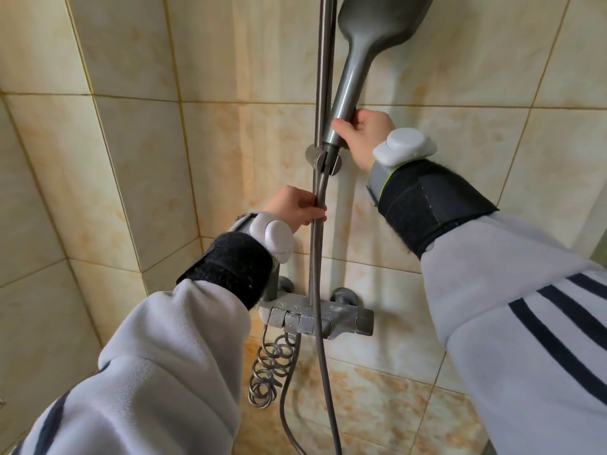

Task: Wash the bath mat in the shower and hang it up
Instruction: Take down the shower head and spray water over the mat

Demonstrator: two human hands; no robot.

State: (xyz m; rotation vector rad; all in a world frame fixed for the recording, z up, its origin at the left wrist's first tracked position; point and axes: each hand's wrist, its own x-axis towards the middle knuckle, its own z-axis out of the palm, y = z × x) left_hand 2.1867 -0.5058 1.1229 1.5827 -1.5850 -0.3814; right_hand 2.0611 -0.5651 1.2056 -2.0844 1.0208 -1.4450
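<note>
A grey hand shower [361, 57] stands with its handle base in the bracket [323, 159] on the vertical rail [325, 60]. My right hand [364, 136] grips the lower part of the handle just above the bracket. Below the bracket, my left hand [300, 208] pinches the grey hose [317, 257] close to the rail. The hose runs down past the mixer valve [318, 318]. The bath mat is not in view.
Beige tiled walls meet in a corner at the left. The grey mixer valve with several push buttons sticks out from the wall below my hands. A coiled metal hose [267, 372] hangs under the valve's left side.
</note>
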